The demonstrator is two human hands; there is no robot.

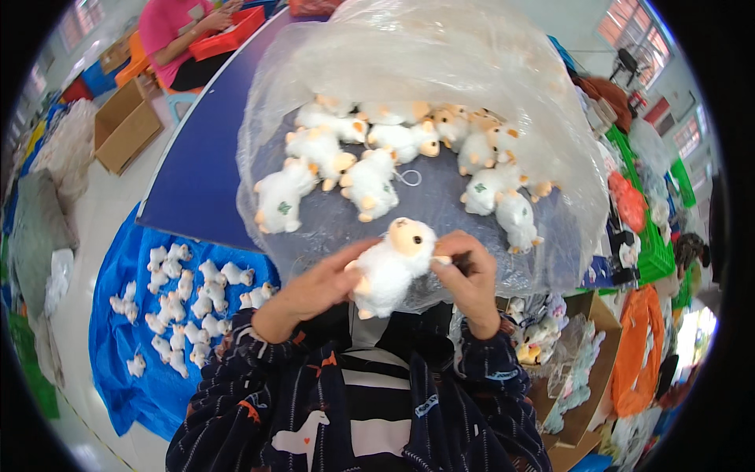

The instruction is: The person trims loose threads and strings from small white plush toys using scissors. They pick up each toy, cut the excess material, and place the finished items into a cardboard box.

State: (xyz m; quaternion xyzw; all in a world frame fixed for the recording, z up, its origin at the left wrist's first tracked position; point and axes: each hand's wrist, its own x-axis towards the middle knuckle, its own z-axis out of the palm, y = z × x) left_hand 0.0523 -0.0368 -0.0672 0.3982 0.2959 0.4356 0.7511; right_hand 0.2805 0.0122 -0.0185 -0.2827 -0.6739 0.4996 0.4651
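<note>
Fingers of a worker's left hand (318, 287) curled against one side of a white lamb-like plush toy (385, 279) as the right hand (473, 279) pinched a small tan part on its other side, the toy held head-up at the near edge of a dark blue table (193, 165). Across the tabletop, a large clear plastic bag (440, 47) gaped toward the worker, matching plush toys (370, 186) lying loose inside. To the left, more white toys (174, 305) dotted a blue tarp (118, 401). Beyond, an open cardboard box (124, 130) stood on the pale floor (94, 224), and a person in pink (167, 31) sat beside a red tray (228, 39). Green crates (654, 259) and an orange bag (637, 346) crowded the right.
</note>
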